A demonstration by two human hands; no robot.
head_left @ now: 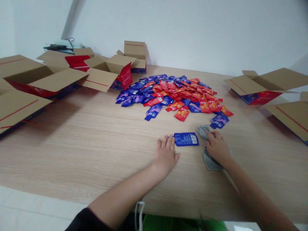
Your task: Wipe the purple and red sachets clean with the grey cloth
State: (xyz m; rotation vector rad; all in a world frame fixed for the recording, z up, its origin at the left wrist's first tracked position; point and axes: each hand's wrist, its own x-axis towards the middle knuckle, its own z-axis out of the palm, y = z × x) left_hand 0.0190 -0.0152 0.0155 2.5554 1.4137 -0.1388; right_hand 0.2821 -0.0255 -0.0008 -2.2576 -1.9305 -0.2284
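Note:
My left hand (166, 157) lies flat on the wooden table, its fingertips at the left end of a blue packet (186, 139). The packet lies flat, with a white barcode at its right end. Just to the right, my right hand (218, 148) is closed on a grey cloth (211, 163) that rests on the table. Beyond both hands spreads a heap of red packets (181, 114) and blue packets (153, 111). One blue packet (219, 121) lies behind the cloth, at the near right edge of the heap.
Open cardboard boxes stand at the left (60, 80), the back (134, 48) and the right (264, 84) of the table (96, 144). Behind the left boxes is a pale blue item with dark straps (64, 45). A white wall rises behind.

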